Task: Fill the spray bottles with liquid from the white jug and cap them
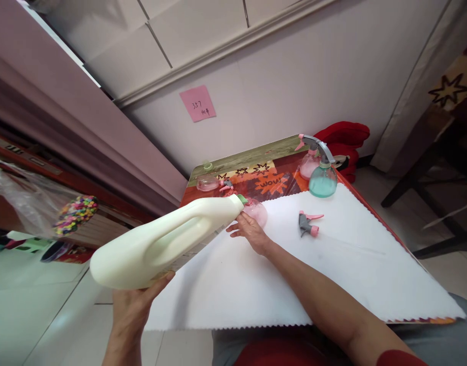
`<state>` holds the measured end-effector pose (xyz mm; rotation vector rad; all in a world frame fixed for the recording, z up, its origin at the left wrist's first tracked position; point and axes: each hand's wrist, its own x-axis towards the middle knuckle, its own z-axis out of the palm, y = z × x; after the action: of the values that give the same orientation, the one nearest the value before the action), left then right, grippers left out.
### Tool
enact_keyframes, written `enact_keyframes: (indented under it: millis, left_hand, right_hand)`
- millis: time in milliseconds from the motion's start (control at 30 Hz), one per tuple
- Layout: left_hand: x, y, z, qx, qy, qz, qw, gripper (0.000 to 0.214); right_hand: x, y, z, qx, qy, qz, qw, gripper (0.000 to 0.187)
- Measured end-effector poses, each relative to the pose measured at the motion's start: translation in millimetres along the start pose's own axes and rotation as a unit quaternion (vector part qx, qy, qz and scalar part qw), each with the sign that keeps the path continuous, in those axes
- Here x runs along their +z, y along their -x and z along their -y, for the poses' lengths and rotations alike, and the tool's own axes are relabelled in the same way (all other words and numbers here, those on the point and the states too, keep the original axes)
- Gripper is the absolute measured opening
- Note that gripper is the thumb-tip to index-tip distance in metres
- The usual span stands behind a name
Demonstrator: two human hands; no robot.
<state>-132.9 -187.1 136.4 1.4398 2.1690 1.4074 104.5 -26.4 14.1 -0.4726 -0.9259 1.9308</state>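
My left hand (137, 300) grips a large pale cream jug (142, 244) from below, near its base. The jug is tilted, its hollow handle facing up. Its narrow neck, with a green spout (241, 199), points right at a round clear pink spray-bottle body (256, 213). Whether any liquid flows is too small to see. My right hand (252, 231) is beside the jug's neck and the pink bottle, fingers stretched out and a fingertip touching the neck. A grey-and-pink trigger sprayer head (308, 223) with a clear tube lies to the right on the white cloth (233, 284).
A teal spray bottle (322, 182) and a pink one (308, 165) stand at the table's back right. Another pink spray bottle (208, 183) lies at the back left near a green cap (208, 165). A red plush toy (342, 137) sits behind the table.
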Motion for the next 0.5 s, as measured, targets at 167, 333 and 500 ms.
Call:
enact_keyframes:
  millis: [167,333,500]
  left_hand:
    - [0.0,0.0,0.4,0.018,-0.016,-0.007,1.0,0.075]
    - [-0.4,0.4,-0.6,0.009,-0.023,-0.004,1.0,0.075]
    - [-0.7,0.7,-2.0,0.015,-0.031,-0.01,0.999,0.075]
  right_hand:
    - [0.0,0.1,0.4,-0.003,0.001,0.0,1.0,0.049]
    - [-0.1,-0.1,0.3,-0.002,0.002,-0.002,1.0,0.05]
    - [0.1,0.1,0.8,-0.004,-0.002,0.0,1.0,0.052]
